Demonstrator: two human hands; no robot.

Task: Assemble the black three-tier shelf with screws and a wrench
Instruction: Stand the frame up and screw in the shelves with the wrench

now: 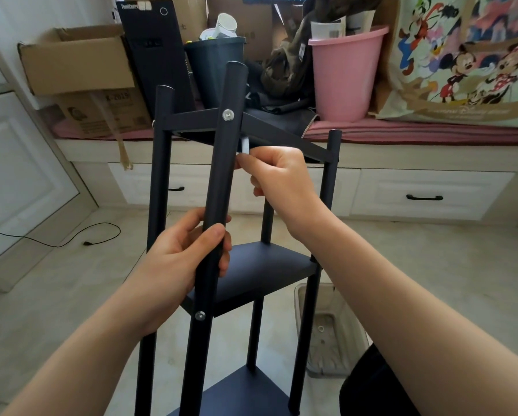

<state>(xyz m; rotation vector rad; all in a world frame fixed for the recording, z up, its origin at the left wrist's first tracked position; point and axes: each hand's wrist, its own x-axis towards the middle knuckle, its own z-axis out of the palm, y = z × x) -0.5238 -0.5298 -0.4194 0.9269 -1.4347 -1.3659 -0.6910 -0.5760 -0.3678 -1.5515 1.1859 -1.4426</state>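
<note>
The black three-tier shelf (260,271) stands upright in front of me, with its round posts and three dark trays. My left hand (179,259) grips the nearest post (221,181) between the top and middle trays. A silver screw head (228,115) shows on that post at the top tray, and another screw (200,315) at the middle tray. My right hand (278,178) pinches a small silver wrench (245,145) just behind the post, under the top tray (281,136). The wrench's tip is hidden by the post.
A clear plastic bag (323,328) with a small washer lies on the tiled floor to the right of the shelf. Behind it runs a bench with drawers (425,193), carrying cardboard boxes (80,61), a dark bin (215,67) and a pink bucket (344,73). A black cable (71,238) lies at left.
</note>
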